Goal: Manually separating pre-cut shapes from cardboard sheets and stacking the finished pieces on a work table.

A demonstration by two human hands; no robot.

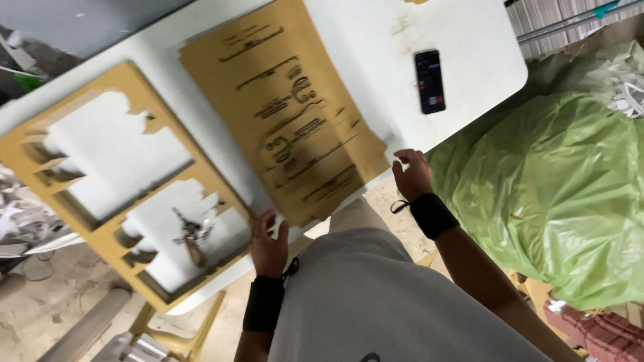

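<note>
A stack of brown cardboard sheets with cut slits lies on a white table. My left hand rests at the near left corner of the stack, fingers spread on its edge. My right hand touches the table edge beside the stack's near right corner, fingers curled. Both wrists wear black bands. To the left lies a stack of brown cardboard frames with large cut-out openings; a bunch of keys sits in the nearer opening.
A black phone lies on the far right of the table. A large green plastic bag sits on the floor at the right. Paper scraps pile at the left. Yellow table legs show below.
</note>
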